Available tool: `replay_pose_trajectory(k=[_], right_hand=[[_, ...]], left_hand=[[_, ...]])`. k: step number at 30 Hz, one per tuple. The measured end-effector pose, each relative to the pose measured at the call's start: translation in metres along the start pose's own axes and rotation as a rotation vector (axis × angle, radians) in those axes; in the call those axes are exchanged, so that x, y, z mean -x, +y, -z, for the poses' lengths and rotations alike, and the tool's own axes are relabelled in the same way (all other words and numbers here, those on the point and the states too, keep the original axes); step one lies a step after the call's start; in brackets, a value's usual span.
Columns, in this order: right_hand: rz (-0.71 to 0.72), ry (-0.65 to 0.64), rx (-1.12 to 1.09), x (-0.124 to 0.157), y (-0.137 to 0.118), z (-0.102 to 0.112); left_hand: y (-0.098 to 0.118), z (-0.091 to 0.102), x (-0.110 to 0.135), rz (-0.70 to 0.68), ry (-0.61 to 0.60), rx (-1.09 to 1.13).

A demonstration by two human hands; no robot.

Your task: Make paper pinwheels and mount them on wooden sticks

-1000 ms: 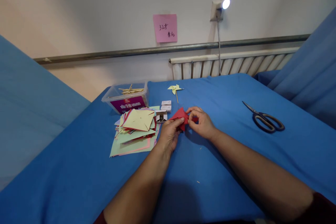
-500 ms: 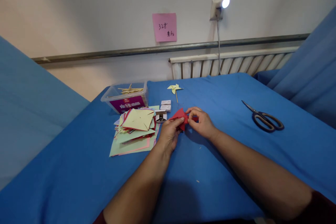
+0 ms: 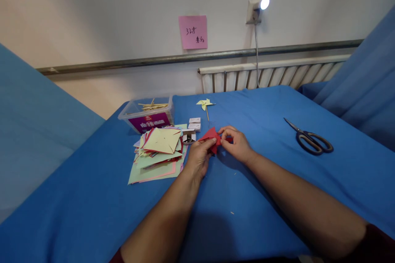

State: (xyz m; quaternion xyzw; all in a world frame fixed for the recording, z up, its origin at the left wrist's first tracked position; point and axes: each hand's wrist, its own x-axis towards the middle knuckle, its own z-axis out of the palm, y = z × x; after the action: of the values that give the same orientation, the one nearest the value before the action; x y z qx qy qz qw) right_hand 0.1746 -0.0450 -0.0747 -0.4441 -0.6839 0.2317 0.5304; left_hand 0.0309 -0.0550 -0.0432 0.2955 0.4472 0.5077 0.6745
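A folded red paper piece (image 3: 211, 135) is held between both hands just above the blue table cover (image 3: 265, 172). My left hand (image 3: 199, 157) pinches its left side with thumb and fingers closed. My right hand (image 3: 237, 144) pinches its right edge, fingers curled. A loose stack of yellow, green and pink cut paper squares (image 3: 157, 152) lies just left of my left hand.
A clear plastic box of wooden sticks (image 3: 147, 115) stands behind the stack. Small white boxes (image 3: 194, 123) and a metal clip (image 3: 188, 137) lie beyond the hands. A yellow paper pinwheel (image 3: 205, 104) rests farther back. Scissors (image 3: 311, 139) lie at the right.
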Motion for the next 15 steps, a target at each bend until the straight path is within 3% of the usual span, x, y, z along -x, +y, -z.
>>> replay_pose_trajectory(k=[5,9,12,15], right_hand=[[-0.019,-0.007,-0.025,0.0003,-0.0038,-0.0002],[-0.099,0.043,-0.185,-0.0012,-0.0078,0.0008],[-0.361,0.144,-0.45,-0.0038,-0.008,0.0008],[-0.622,0.053,-0.783,-0.0052,-0.0079,0.0001]], left_hand=[[-0.0021,0.0001,-0.0008,-0.031,-0.017,-0.041],[-0.0013,0.0013,-0.0012,-0.085,0.019,-0.066],[0.0017,0.0037,-0.0015,-0.119,-0.003,-0.056],[0.0042,0.0068,-0.0019,-0.107,-0.079,-0.05]])
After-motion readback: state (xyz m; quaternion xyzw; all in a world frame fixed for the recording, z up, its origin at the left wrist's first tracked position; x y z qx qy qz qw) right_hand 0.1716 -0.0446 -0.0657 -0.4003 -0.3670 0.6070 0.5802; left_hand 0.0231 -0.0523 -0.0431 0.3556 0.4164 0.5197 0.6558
